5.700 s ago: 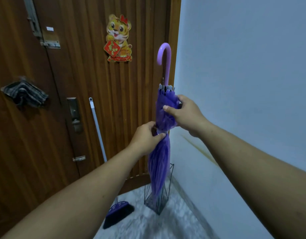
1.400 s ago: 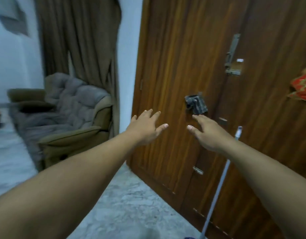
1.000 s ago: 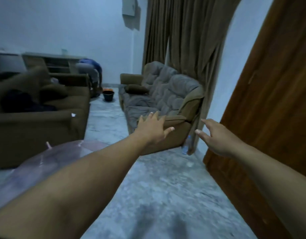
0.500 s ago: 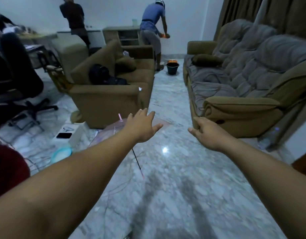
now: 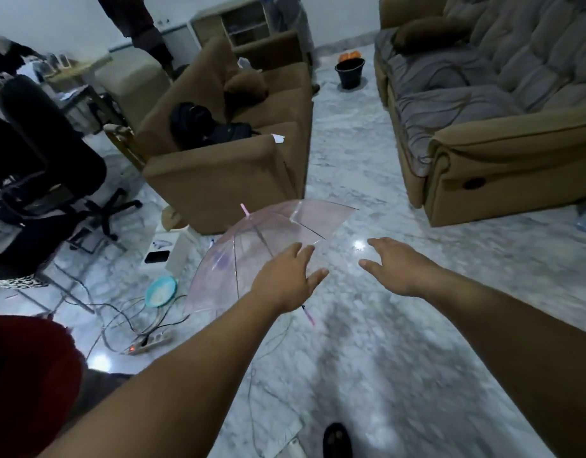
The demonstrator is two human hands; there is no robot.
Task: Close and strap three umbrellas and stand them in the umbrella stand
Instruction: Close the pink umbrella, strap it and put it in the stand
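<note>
Room: living rm, marble floor (image 5: 400, 375), grey-white, shiny.
Far left: black office chair (image 5: 37, 180); red cloth (image 5: 24, 385) at lower left edge.
Floor, left: cables + power strip (image 5: 146, 342) w/ red light on; round light-blue dish (image 5: 160, 291); white box (image 5: 172, 249) w/ dark phone-like thing on it.
Centre back: brown armchair (image 5: 238, 173), black bag (image 5: 202, 127) on seat; black bucket (image 5: 349, 72) behind, orange stuff on top.
Umbrella (image 5: 258, 246): clear pink, open, lying on its side on floor just in front of armchair; pink tip up-left, shaft running down-right.
Left hand (image 5: 285, 282): fingers straight, spread, empty; over umbrella canopy edge. Touching or not: can't tell.
Right hand (image 5: 397, 266): relaxed, fingers out, empty; beside umbrella, apart from it.
Right: grey-brown sofa (image 5: 490, 127).
Bottom: dark shoe tip (image 5: 337, 441).
</note>
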